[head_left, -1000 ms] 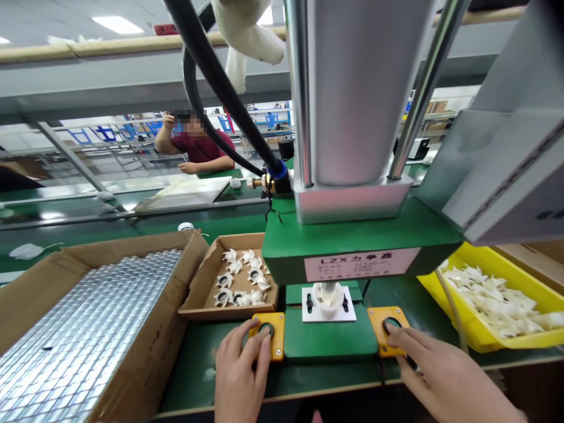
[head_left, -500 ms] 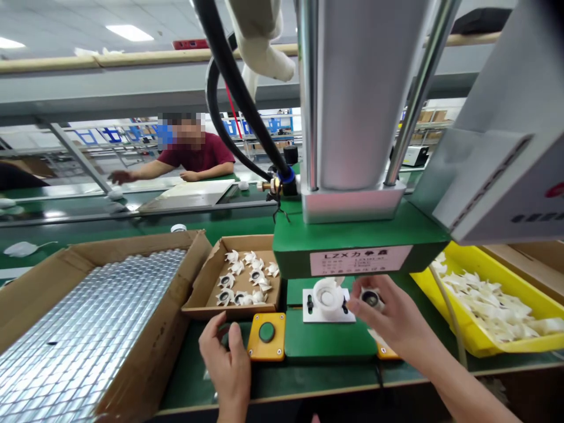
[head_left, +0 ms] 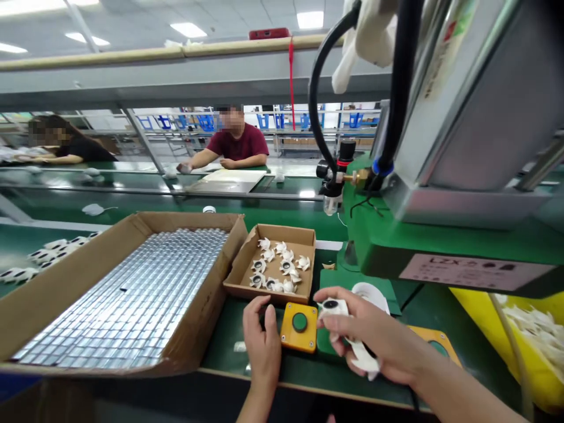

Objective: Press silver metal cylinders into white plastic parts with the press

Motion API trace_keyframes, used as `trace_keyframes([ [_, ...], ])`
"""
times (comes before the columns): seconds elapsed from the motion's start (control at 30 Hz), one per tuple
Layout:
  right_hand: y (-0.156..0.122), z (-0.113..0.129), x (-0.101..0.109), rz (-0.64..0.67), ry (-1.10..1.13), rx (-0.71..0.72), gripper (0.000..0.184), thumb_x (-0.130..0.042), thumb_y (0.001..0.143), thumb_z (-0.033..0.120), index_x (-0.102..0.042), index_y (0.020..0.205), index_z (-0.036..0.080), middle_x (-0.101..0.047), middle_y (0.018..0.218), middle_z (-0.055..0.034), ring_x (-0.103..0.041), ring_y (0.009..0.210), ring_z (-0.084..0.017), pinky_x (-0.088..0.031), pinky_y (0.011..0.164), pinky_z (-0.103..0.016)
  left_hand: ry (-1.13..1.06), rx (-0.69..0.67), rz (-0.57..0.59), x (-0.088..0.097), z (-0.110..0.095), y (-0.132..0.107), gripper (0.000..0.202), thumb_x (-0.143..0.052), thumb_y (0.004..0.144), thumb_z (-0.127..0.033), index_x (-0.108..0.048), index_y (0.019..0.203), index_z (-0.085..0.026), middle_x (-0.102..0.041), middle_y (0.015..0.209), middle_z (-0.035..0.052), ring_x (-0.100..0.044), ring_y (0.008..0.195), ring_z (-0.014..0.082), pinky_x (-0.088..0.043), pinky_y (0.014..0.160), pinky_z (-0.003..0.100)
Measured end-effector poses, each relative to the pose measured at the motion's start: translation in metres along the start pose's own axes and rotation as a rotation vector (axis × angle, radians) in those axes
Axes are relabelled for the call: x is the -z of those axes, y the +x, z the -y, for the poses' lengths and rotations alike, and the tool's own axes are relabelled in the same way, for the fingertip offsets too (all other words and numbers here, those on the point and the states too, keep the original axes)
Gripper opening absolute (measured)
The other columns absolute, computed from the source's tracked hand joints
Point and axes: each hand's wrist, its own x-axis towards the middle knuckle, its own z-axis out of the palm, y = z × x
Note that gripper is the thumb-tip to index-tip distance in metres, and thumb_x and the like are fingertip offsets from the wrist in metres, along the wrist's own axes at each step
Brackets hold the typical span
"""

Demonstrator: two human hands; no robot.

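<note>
My right hand (head_left: 374, 338) is closed round a small white plastic fan piece (head_left: 331, 306) with a dark centre, held just in front of the green press (head_left: 440, 247). Behind the fingers a white cup-shaped fixture (head_left: 368, 292) sits on the press bed. My left hand (head_left: 262, 341) rests on the green bench beside the left yellow box with a green button (head_left: 299, 326), fingers loosely curled and holding nothing that I can see. A second yellow button box (head_left: 434, 342) lies to the right of my right hand.
A small cardboard box (head_left: 273, 264) holds several white fan pieces. A large carton (head_left: 127, 294) of shiny metal parts fills the left. A yellow bin (head_left: 529, 335) of white pieces stands at right. Two people sit across the conveyor (head_left: 132, 188).
Both hands left the two buttons. My right hand picked the white piece off the press fixture and carried it left and toward me. The view has swung left.
</note>
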Motion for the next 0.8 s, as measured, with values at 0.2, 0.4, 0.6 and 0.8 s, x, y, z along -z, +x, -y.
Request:
trace_keyframes([
  [0.2, 0.07, 0.038, -0.025, -0.08, 0.371, 0.07, 0.042, -0.064, 0.08, 0.034, -0.046, 0.115, 0.02, -0.058, 0.107, -0.0078, -0.064, 0.081, -0.015, -0.056, 0.065, -0.029, -0.054, 0.004, 0.013, 0.002, -0.001, 0.0, 0.02, -0.044, 0.09, -0.033, -0.061, 0.094, -0.021, -0.059, 0.099, 0.0074, -0.055, 0.096, 0.0216, -0.044, 0.088, 0.038],
  [0.4, 0.081, 0.046, -0.029, -0.221, 0.408, 0.159, 0.054, -0.065, 0.08, 0.033, -0.037, 0.125, 0.025, -0.025, 0.146, -0.0095, -0.055, 0.11, -0.025, -0.054, 0.084, -0.041, -0.089, 0.035, 0.012, 0.004, -0.006, -0.001, 0.022, -0.043, 0.091, -0.032, -0.062, 0.089, -0.021, -0.06, 0.095, 0.0066, -0.056, 0.094, 0.0209, -0.044, 0.086, 0.037],
  [0.6, 0.041, 0.015, -0.035, -0.049, 0.13, 0.26, 0.026, -0.061, 0.083, 0.035, -0.054, 0.103, 0.019, -0.06, 0.096, -0.0038, -0.061, 0.078, -0.012, -0.052, 0.07, -0.025, -0.1, 0.069, 0.043, 0.006, -0.008, -0.002, 0.022, -0.043, 0.091, -0.032, -0.062, 0.089, -0.021, -0.062, 0.091, 0.0052, -0.057, 0.09, 0.0206, -0.045, 0.082, 0.036],
  [0.8, 0.029, -0.076, -0.035, 0.144, -0.651, 0.33, 0.024, -0.052, 0.085, 0.042, -0.062, 0.093, 0.022, -0.064, 0.077, -0.0002, -0.06, 0.061, -0.01, -0.045, 0.051, -0.018, -0.099, 0.1, 0.069, 0.004, -0.01, -0.004, 0.024, -0.04, 0.092, -0.032, -0.061, 0.088, -0.021, -0.063, 0.089, 0.0052, -0.058, 0.088, 0.0198, -0.045, 0.081, 0.036],
])
